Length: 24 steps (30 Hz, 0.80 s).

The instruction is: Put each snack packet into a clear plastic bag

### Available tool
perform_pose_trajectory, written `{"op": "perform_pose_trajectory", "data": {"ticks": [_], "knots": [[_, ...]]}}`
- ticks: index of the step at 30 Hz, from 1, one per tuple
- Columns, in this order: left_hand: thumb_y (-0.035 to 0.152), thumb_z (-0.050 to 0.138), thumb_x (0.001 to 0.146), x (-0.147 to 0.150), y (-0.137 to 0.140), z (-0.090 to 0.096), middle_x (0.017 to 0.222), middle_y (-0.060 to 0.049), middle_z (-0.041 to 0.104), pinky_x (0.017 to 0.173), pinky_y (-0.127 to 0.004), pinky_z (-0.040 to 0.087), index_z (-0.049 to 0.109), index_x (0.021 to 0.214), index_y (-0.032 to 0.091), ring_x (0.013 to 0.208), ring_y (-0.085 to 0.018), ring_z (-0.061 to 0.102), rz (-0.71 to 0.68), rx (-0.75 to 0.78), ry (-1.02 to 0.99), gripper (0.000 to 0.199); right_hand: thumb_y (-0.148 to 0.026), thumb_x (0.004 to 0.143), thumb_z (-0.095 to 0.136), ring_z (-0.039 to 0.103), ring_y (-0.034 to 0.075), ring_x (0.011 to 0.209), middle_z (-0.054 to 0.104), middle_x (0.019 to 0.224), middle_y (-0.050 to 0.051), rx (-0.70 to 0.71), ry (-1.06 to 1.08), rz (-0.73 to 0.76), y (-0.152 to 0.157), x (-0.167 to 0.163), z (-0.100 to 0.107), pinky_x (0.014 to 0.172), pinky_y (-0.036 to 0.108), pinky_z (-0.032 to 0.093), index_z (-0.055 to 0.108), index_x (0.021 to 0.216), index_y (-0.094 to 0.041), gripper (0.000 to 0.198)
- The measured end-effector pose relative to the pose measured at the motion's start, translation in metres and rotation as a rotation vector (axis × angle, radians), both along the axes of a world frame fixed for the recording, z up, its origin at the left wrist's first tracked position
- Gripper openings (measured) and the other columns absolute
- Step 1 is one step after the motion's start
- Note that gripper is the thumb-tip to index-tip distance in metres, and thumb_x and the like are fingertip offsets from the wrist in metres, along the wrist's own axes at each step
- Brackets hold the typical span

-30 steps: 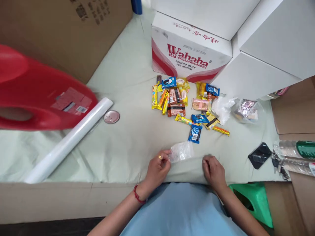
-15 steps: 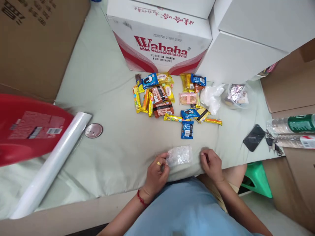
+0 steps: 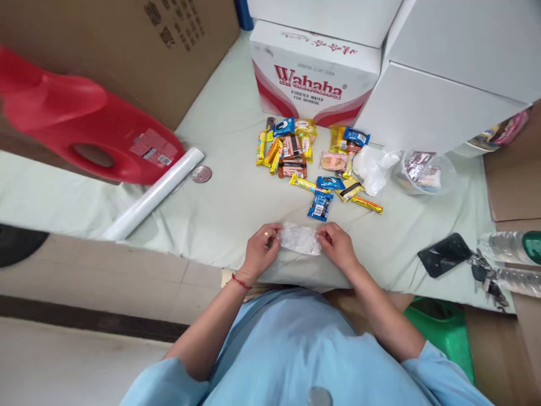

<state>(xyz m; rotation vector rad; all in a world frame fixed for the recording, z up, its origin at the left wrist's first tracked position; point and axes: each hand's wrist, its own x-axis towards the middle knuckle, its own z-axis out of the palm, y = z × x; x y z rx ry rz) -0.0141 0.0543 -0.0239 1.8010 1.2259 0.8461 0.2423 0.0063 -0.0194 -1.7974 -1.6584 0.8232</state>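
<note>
A small crinkled clear plastic bag lies near the table's front edge, between my two hands. My left hand, with a gold ring and a red cord bracelet, pinches its left end. At its right end, my right hand has thumb and fingers closed on the plastic. Just beyond the bag is a blue snack packet. Farther back, wrapped snacks in yellow, blue and brown form a left group and a looser right group.
A crumpled white plastic bag and a clear tub stand right of the snacks. A phone, keys and bottles lie at far right. At left are a white roll, round tin and red jug. A Wahaha box stands behind.
My right hand has moved left and taken hold of the plastic bag's right end. The bag is now stretched between both hands. The camera view has shifted.
</note>
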Motion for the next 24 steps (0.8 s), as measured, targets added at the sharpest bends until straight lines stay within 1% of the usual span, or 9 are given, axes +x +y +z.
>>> {"op": "perform_pose_trajectory", "data": {"ticks": [5,8,11,13,15,17,20,22,24], "knots": [[0.015,0.055,0.090,0.005,0.003,-0.006,0.106,-0.007,0.074,0.078,-0.031,0.052,0.052,0.078,0.023,0.089,-0.018,0.068,0.019,0.062,-0.022,0.015,-0.034,0.093,0.065,0.059,0.019,0.070,0.067,0.087,0.002,-0.024,0.036,-0.044,-0.002,0.004,-0.003,0.071,0.032,0.048,0.069,0.110,-0.022,0.021],[0.018,0.057,0.091,0.006,0.000,-0.007,0.116,-0.011,0.070,0.078,-0.032,0.055,0.058,0.090,0.022,0.095,-0.019,0.068,0.020,0.085,-0.033,0.005,-0.031,0.089,0.065,0.056,0.017,0.065,0.063,0.077,-0.001,-0.045,0.101,-0.006,-0.003,-0.001,0.002,0.066,0.031,0.046,0.071,0.102,-0.023,0.016],[0.024,0.066,0.089,0.002,-0.011,-0.003,0.125,-0.015,0.063,0.087,-0.038,0.056,0.062,0.104,0.021,0.113,-0.025,0.064,0.132,0.195,-0.054,0.016,-0.029,0.091,0.063,0.053,0.016,0.062,0.057,0.071,-0.002,0.041,0.190,-0.081,-0.015,-0.013,0.014,0.062,0.029,0.044,0.070,0.092,-0.023,0.010],[0.026,0.071,0.087,-0.004,-0.021,0.006,0.112,-0.012,0.065,0.090,-0.039,0.054,0.065,0.099,0.021,0.106,-0.025,0.063,0.172,0.231,-0.077,0.014,-0.028,0.095,0.061,0.053,0.016,0.064,0.056,0.072,-0.002,0.153,0.163,-0.198,-0.030,-0.027,0.023,0.062,0.028,0.043,0.069,0.092,-0.023,0.010],[0.029,0.071,0.089,-0.009,-0.029,0.016,0.089,-0.005,0.064,0.079,-0.034,0.051,0.066,0.088,0.022,0.083,-0.019,0.061,0.036,0.083,-0.124,0.009,-0.024,0.098,0.058,0.054,0.016,0.067,0.057,0.076,-0.001,0.270,0.078,-0.289,-0.046,-0.043,0.031,0.064,0.028,0.044,0.068,0.095,-0.023,0.011],[0.037,0.070,0.091,-0.009,-0.032,0.025,0.074,0.000,0.060,0.065,-0.029,0.045,0.067,0.083,0.021,0.066,-0.015,0.053,-0.148,-0.236,-0.195,0.018,-0.020,0.101,0.055,0.056,0.016,0.069,0.059,0.079,0.000,0.355,-0.007,-0.294,-0.060,-0.058,0.036,0.065,0.028,0.044,0.068,0.098,-0.022,0.013],[0.055,0.070,0.089,0.005,-0.026,0.034,0.074,0.000,0.061,0.057,-0.026,0.040,0.067,0.083,0.019,0.063,-0.013,0.051,-0.181,-0.668,-0.318,0.036,-0.017,0.103,0.053,0.058,0.016,0.069,0.060,0.079,0.002,0.415,-0.111,-0.150,-0.068,-0.071,0.039,0.065,0.029,0.046,0.067,0.100,-0.022,0.015],[0.064,0.067,0.087,0.018,-0.019,0.036,0.082,-0.002,0.065,0.057,-0.026,0.042,0.066,0.087,0.019,0.069,-0.015,0.056,-0.142,-0.766,-0.380,0.045,-0.016,0.104,0.052,0.058,0.017,0.069,0.061,0.079,0.002,0.427,-0.167,-0.049,-0.066,-0.075,0.041,0.066,0.029,0.047,0.067,0.099,-0.021,0.017],[0.066,0.068,0.086,0.028,-0.014,0.037,0.085,-0.003,0.066,0.057,-0.026,0.045,0.066,0.088,0.019,0.075,-0.017,0.060,-0.134,-0.784,-0.415,0.046,-0.016,0.105,0.051,0.059,0.017,0.070,0.062,0.079,0.003,0.427,-0.221,0.027,-0.062,-0.077,0.042,0.066,0.030,0.047,0.068,0.100,-0.021,0.018]]}}
